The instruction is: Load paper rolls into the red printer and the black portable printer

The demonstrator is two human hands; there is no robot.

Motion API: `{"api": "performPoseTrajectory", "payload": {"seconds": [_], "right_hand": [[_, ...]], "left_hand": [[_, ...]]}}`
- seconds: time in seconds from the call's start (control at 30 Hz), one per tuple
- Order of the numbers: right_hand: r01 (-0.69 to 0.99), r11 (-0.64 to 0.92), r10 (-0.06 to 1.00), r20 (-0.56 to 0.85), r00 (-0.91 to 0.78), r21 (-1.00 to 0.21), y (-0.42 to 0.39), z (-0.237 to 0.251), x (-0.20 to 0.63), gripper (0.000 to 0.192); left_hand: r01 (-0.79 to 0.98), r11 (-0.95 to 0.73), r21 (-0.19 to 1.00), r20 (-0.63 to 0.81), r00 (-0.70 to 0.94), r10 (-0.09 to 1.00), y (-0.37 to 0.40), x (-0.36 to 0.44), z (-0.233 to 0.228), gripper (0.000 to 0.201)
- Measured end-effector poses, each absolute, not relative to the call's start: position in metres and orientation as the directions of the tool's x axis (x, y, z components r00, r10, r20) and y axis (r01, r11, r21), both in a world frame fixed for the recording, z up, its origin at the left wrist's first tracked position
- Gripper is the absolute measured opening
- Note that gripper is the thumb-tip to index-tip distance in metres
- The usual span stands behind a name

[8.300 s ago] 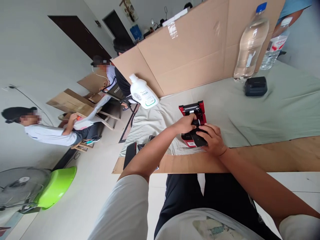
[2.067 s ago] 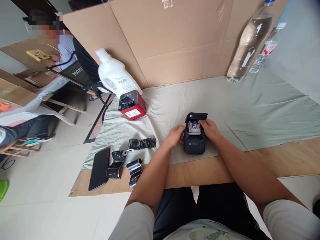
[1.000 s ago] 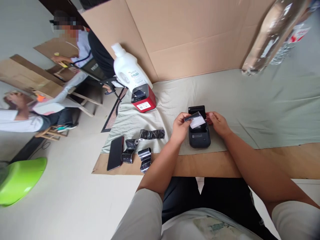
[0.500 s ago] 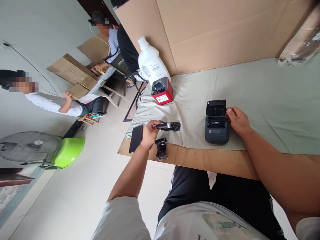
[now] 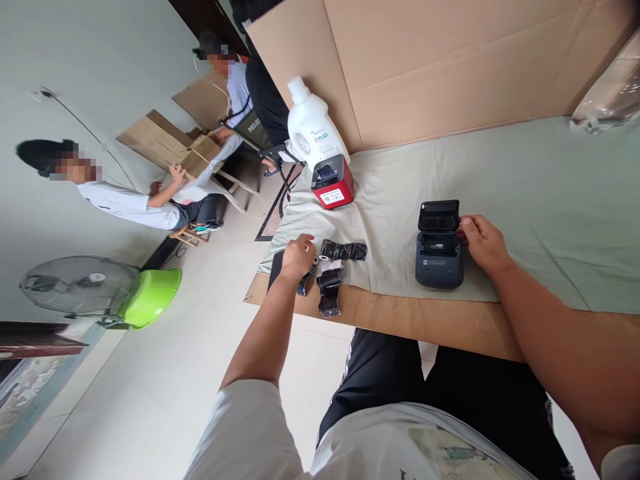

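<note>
Pale green cloth (image 5: 525, 193) covers most of a wooden worktop (image 5: 440, 323) backed by a cardboard wall (image 5: 450, 67), with white floor tiles beyond its left edge. On the worktop's left end the left hand (image 5: 297, 257) is curled, its fingers (image 5: 306, 259) closed round a dark label strip (image 5: 305, 283) at a small white roll (image 5: 331, 267); the hand lies over a black phone (image 5: 275, 267), which it largely hides. Just beside the roll a crumpled dark strip (image 5: 330, 293) hangs toward the worktop's near edge, and another dark strip (image 5: 345, 250) lies on the cloth a little farther in. Well apart from these, nearer the middle of the near edge, a black label printer (image 5: 439, 257) sits on the cloth with its lid (image 5: 439, 215) tipped open and its bay showing. The right hand (image 5: 483, 241) rests against the printer's right side, fingers (image 5: 465, 230) bent and touching the lid's edge; whether they pinch it or only press on it cannot be told. Toward the far left corner a red printer (image 5: 333, 190) stands on the cloth, touching a white detergent bottle (image 5: 313, 130) behind it. A clear plastic bottle (image 5: 607, 100) shows blurred at the far right. Off the worktop, two other people sit at cardboard pieces by the wall, and a green basin (image 5: 150, 297) leans beside a floor fan (image 5: 75, 287).
</note>
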State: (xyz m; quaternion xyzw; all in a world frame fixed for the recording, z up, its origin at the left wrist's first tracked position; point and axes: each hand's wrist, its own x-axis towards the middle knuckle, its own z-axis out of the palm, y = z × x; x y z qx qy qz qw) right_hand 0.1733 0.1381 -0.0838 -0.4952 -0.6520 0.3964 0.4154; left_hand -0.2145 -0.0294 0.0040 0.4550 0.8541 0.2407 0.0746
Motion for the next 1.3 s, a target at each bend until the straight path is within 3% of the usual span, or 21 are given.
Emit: {"api": "performPoseTrajectory", "payload": {"seconds": [0.17,0.23,0.3,0.4,0.47,0.53,0.6,0.7,0.9,1.13,1.3], "right_hand": [[0.27,0.181,0.974,0.134,-0.185,-0.946,0.137,-0.083,0.174,0.063],[0.255,0.188,0.971,0.141,-0.192,-0.948,0.137,-0.082,0.174,0.061],[0.253,0.199,0.969,0.152,-0.193,-0.947,0.137,-0.082,0.173,0.059],[0.269,0.212,0.968,0.164,-0.192,-0.939,0.137,-0.083,0.171,0.059],[0.275,0.216,0.967,0.166,-0.194,-0.937,0.138,-0.083,0.171,0.061],[0.278,0.214,0.966,0.162,-0.2,-0.936,0.138,-0.083,0.171,0.062],[0.285,0.209,0.967,0.155,-0.202,-0.935,0.137,-0.082,0.171,0.063],[0.289,0.206,0.967,0.149,-0.206,-0.935,0.136,-0.081,0.171,0.063],[0.282,0.21,0.961,0.145,-0.236,-0.936,0.137,-0.08,0.171,0.063],[0.313,0.204,0.963,0.133,-0.232,-0.928,0.139,-0.083,0.171,0.065],[0.317,0.214,0.963,0.144,-0.23,-0.924,0.139,-0.083,0.172,0.066]], "left_hand": [[0.691,0.597,0.408,-0.114,-0.61,0.784,0.012,-0.192,0.001,0.03],[0.694,0.529,0.488,-0.056,-0.58,0.813,0.017,-0.182,0.009,0.037],[0.651,0.354,0.671,0.03,-0.502,0.865,0.013,-0.165,0.024,0.043],[0.392,0.105,0.914,-0.059,-0.127,0.99,-0.001,-0.129,0.054,0.043],[0.294,0.117,0.949,-0.196,0.257,0.946,-0.006,-0.099,0.071,0.041],[0.328,0.068,0.942,-0.221,0.456,0.862,-0.003,-0.07,0.076,0.035],[0.41,-0.077,0.909,-0.135,0.464,0.876,0.01,-0.044,0.068,0.028],[0.605,-0.219,0.765,-0.022,0.365,0.931,0.041,-0.016,0.044,0.023],[0.846,-0.185,0.5,-0.032,0.231,0.972,0.071,0.006,0.017,0.024],[0.809,-0.151,0.569,0.005,0.181,0.984,0.07,0.005,-0.001,0.023],[0.738,-0.303,0.603,0.175,0.249,0.953,0.065,-0.002,-0.013,0.002]]}}
